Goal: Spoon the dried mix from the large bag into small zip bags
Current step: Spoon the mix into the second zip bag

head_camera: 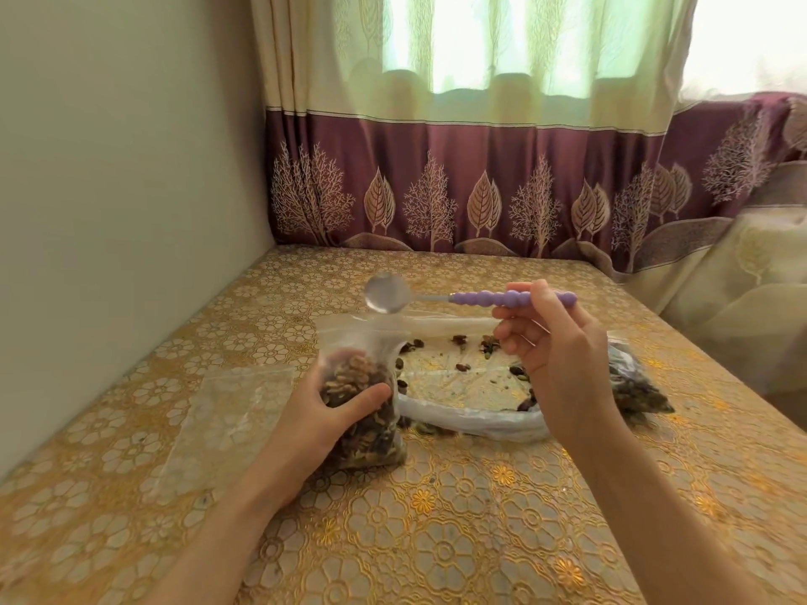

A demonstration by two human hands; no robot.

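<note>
Dried mix: mostly gone from the large bag (471,386), just a few dark bits scattered inside it, plus a clump of pieces at its right end behind the wrist
Large bag: clear plastic, lying flat and open on the table (480,539), pretty much dead centre, so I'll place everything else off it
Small zip bag (364,399): standing upright just left of the large bag, touching its left edge, mouth open at the top, filled about two thirds with nuts and dark dried stuff
Left hand (323,423): wrapped round the small zip bag from the left side, thumb across the front, holding it up
Spoon (458,296): metal bowl, purple beaded handle, lying roughly level in the air above the far edge of the large bag, bowl pointing left and hovering right over the small zip bag's mouth. The bowl looks empty, though it's a bit blurry
Right hand (554,347): over the right half of the large bag, fingers pinching the purple handle near its far end
Empty zip bag (227,412): flat on the table, left of the small zip bag, well apart from the large bag, see-through so it's hard to make out its edges
Table: gold floral cloth, the large bag sits toward the back half of it
Curtain (480,189): hanging behind the large bag at the far table edge, purple band with tree and leaf prints
Wall (109,189): plain, off to the left of it all
</note>
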